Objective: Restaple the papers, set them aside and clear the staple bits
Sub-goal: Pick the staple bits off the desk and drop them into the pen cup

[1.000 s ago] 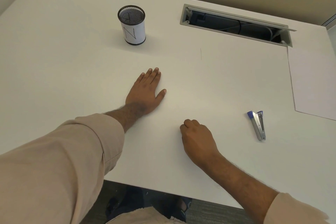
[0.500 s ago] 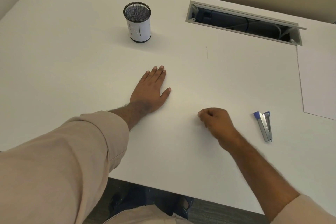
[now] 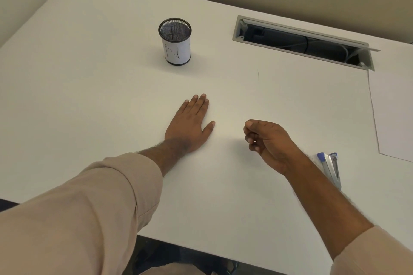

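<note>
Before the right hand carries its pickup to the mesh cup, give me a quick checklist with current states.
1. Staple bit held: ok, a tiny bright speck shows between the curled fingers of the right hand, though too small to identify for certain.
2. Mesh cup upright, mouth open: ok.
3. Path to the cup: ok, only the left hand lies flat on the desk below it.
4. Papers set aside: ok, at the right edge.
5. Stapler out of the way: ok, beside the right forearm.
6. More bits left on the desk: cannot tell.
</note>
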`<state>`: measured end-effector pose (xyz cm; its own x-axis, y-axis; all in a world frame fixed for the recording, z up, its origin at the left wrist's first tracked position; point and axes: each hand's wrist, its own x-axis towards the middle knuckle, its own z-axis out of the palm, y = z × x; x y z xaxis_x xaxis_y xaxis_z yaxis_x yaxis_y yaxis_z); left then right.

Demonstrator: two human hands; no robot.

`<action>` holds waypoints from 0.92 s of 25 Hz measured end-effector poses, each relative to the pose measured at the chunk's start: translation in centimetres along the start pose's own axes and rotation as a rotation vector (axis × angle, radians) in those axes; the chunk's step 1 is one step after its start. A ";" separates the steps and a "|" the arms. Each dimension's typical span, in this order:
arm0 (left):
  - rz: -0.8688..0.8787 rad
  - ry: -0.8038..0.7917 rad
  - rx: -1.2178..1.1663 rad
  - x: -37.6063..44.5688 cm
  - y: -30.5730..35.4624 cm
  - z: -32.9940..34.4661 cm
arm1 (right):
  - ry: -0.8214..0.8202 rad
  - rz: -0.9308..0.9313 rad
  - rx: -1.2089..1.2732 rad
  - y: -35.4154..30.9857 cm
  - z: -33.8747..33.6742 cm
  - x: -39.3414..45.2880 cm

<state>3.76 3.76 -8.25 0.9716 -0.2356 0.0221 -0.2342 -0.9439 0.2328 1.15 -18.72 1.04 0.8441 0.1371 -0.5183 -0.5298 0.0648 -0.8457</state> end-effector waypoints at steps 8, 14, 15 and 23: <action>0.006 0.000 -0.022 0.0 -0.1 -0.3 | -0.077 -0.104 -0.062 -7.4 5.6 6.2; 0.004 0.009 -0.069 0.1 0.0 -0.5 | 0.007 -0.274 -0.129 -14.7 12.6 13.0; 0.008 0.013 -0.077 0.0 0.1 -0.5 | 0.026 -0.317 -0.179 -15.3 13.6 14.1; 0.008 0.010 -0.080 0.3 -0.2 -0.2 | 0.175 -0.647 -1.043 -16.7 17.6 21.6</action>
<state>4.07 3.90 -8.06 0.9701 -0.2405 0.0335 -0.2389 -0.9204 0.3094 26.80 0.53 6.14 0.9681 0.2338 0.0902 0.2395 -0.7572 -0.6078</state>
